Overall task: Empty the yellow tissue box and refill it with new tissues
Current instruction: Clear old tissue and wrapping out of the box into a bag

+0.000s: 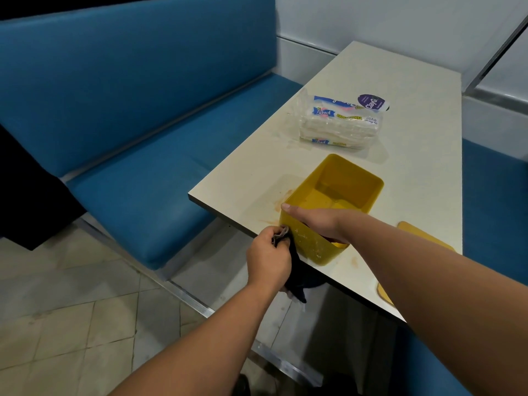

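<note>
The yellow tissue box (pixel 333 207) stands open and looks empty at the near corner of the desk (pixel 400 132), so the person seems to be between emptying and refilling, apparently wiping its outer wall. The right hand (pixel 317 221) grips the near rim to steady it, while the left hand (pixel 268 261) has its fingers (pixel 275 234) curled round a dark cloth (pixel 295 277) against the box's side. Next, the pack of paper towels (pixel 341 124), lying just beyond the box, needs opening and loading; what may be the lid (pixel 423 235) waits to the right.
</note>
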Demonstrator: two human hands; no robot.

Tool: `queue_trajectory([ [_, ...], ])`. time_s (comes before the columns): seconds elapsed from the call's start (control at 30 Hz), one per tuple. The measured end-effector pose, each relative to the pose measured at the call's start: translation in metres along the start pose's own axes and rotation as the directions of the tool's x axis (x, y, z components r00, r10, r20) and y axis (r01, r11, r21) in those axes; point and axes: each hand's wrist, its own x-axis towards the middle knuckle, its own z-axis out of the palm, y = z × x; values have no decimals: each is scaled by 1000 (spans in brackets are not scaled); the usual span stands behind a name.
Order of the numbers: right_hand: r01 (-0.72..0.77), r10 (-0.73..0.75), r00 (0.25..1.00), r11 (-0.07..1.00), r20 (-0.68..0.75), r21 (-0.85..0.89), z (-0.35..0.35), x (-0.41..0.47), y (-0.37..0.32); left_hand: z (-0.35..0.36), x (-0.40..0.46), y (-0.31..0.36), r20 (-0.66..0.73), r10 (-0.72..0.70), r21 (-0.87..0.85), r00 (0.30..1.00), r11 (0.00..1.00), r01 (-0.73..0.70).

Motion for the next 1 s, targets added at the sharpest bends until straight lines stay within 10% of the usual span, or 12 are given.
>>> queue_trajectory([
  [0.73, 4, -4, 1000, 1000, -21, -4, 1, 5, 2, 2, -6, 8, -127, 121, -29, 984, 992, -126],
  [0.87, 35, -35, 999, 999, 0, 19, 1, 5, 1, 10, -24, 8, 25, 234, 16, 972, 972, -234],
  [1.0, 16, -16, 1000, 1000, -24, 3, 1, 5, 2, 2, -7, 8, -143, 160, -55, 977, 984, -169],
])
